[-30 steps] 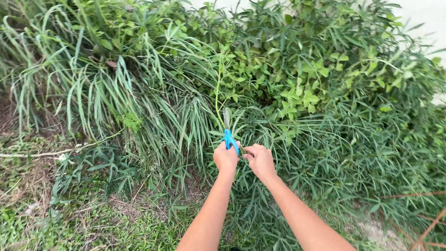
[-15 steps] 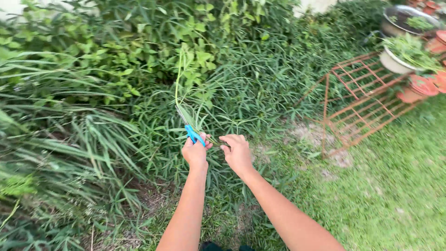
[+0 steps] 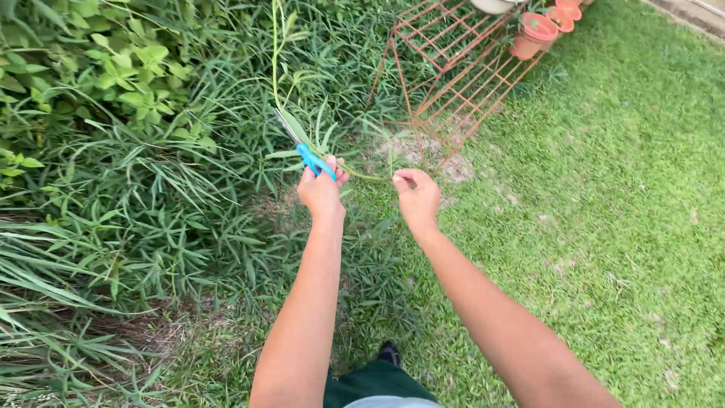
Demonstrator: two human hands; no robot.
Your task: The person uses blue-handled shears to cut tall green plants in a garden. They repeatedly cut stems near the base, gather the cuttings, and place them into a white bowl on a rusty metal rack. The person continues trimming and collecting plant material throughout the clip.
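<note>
Lawn and weeds below — left hand (image 3: 320, 190) clenched round blue scissors (image 3: 312, 159), right hand (image 3: 418, 195) beside it pinching a green stem (image 3: 368, 176)

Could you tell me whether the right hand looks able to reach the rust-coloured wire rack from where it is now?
Probably yes. The right hand pinches a thin green stem, and only short grass lies between it and the wire rack; the stem would likely need letting go first.

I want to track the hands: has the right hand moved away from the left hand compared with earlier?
Yes. The right hand now sits further right of the left hand and scissors, nearer the rusty wire rack.
</note>
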